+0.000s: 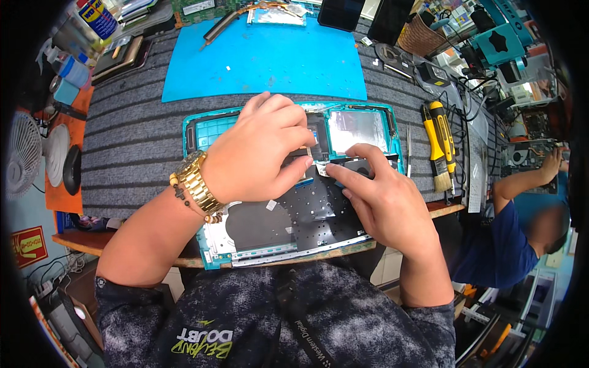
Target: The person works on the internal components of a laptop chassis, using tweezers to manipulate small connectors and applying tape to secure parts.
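An opened teal laptop case (208, 257) lies at the table's front edge, its inside facing up. A black plastic sheet (325, 214) covers part of its middle, and a silvery touchpad plate (359, 130) sits in the far right part. My left hand (264, 147), with a gold watch, reaches over the middle of the case. Its thumb and fingers are closed in a pinch, and what lies between them is hidden. My right hand (380, 196) is bent over the case, its index fingertip at a small silvery piece (322, 168). What its fingers hold, if anything, cannot be made out.
Beyond the case lies a blue mat (264, 61) with a soldering iron (219, 29) at its far edge. A brush (437, 153) and a yellow-black tool (445, 129) lie to the right. A fan (23, 153) stands left. Another person (521, 227) works at far right.
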Motion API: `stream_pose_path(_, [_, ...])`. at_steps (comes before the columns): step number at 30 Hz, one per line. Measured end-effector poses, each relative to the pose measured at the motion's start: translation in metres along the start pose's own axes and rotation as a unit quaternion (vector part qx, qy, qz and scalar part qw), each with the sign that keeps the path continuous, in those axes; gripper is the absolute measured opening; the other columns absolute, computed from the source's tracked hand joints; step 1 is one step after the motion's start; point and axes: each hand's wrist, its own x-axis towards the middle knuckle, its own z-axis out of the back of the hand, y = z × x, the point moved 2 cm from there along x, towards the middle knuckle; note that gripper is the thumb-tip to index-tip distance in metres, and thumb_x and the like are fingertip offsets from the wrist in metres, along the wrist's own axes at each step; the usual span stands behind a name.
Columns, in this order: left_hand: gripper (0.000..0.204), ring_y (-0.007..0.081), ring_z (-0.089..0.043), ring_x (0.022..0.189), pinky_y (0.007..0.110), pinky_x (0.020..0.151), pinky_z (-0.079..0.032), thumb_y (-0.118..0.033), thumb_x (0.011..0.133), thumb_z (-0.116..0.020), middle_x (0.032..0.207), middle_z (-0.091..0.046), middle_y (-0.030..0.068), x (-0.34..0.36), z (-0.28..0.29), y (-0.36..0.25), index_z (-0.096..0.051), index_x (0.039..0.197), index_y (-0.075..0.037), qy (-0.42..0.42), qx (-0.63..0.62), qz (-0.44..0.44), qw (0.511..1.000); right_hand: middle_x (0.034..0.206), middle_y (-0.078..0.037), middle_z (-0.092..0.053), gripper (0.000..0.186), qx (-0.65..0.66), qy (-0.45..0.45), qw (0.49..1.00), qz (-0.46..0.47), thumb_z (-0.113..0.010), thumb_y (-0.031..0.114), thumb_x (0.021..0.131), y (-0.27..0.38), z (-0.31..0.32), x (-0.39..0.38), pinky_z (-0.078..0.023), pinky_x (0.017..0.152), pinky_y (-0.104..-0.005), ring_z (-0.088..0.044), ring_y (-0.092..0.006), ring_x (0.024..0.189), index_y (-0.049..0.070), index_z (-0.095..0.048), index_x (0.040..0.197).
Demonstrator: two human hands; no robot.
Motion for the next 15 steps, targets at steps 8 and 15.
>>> stream_pose_path(8, [0.041, 0.0383, -0.066, 0.126, 0.054, 0.120, -0.050, -0.026, 0.089, -0.093, 0.121, -0.071, 0.0126, -0.0003, 0.0053, -0.0008, -0.080, 0.122, -0.004, 0.019, -0.009, -0.003, 1.000, 0.146, -0.015, -0.074, 0.044, 0.006, 0.006, 1.000, 0.008, -0.081, 0.003, 0.102, -0.0019, 0.0006, 0.0025, -0.066, 0.091, -0.0542, -0.082, -0.0434, 0.112, 0.015, -0.083, 0.145])
stream_pose_path(15, [0.066, 0.0416, -0.063, 0.130, 0.053, 0.117, -0.054, -0.034, 0.082, -0.102, 0.130, -0.068, 0.0165, -0.0015, 0.0026, 0.0012, -0.075, 0.133, -0.003, 0.023, -0.033, -0.011, 0.999, 0.144, -0.015, -0.076, 0.042, 0.003, 0.001, 1.000, 0.011, -0.081, 0.002, 0.101, -0.0007, -0.0003, 0.0044, -0.067, 0.094, -0.0535, -0.082, -0.0436, 0.115, 0.013, -0.083, 0.142])
